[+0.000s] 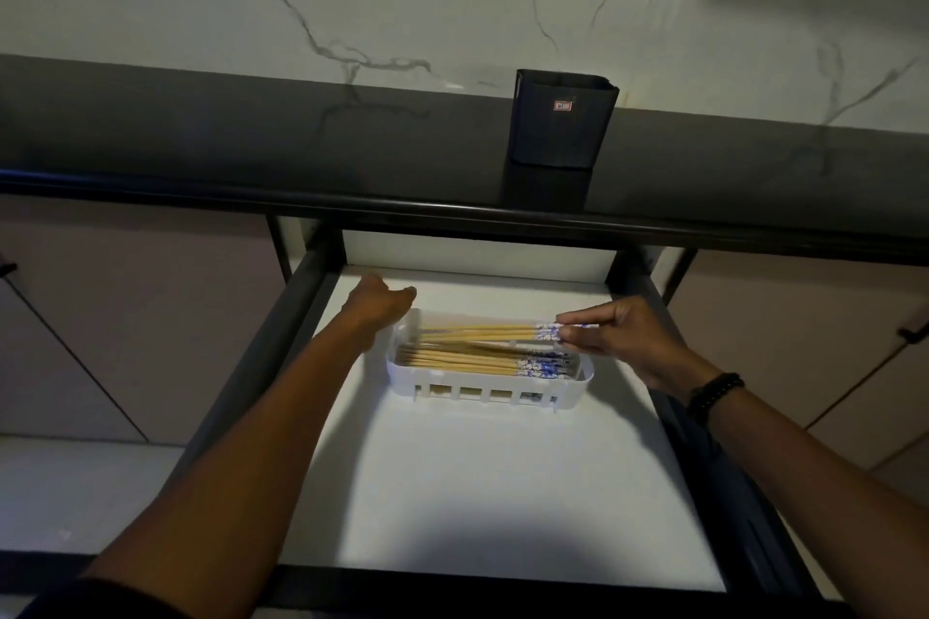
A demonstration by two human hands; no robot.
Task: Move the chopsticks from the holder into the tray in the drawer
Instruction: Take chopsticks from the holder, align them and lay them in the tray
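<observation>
The drawer (502,493) is standing pulled out below the dark desk (226,141), and the white slotted tray (482,395) is sitting on its white floor, toward the back. The chopsticks (467,359) are lying lengthwise in the tray, their bare wooden tips pointing left and their blue-and-white patterned ends pointing right.

The right grip (611,334) is reaching in from the right and pinching the patterned ends of a few raised sticks (482,331) between thumb and fingertips (568,319). These sticks are lying along the far side of the tray, slightly above the others. A dark beaded bracelet (714,395) is circling that wrist.

The left grip (379,309) is resting at the tray's far left corner with its back toward the camera and its thumb pointing right. Its fingers are hidden behind the hand, so it cannot be told whether they are spread or curling round the rim.

The black holder (560,126) is standing upright on the desk against the veined marble wall (452,5), behind the drawer and well apart from the tray; its inside is not showing from here.
</observation>
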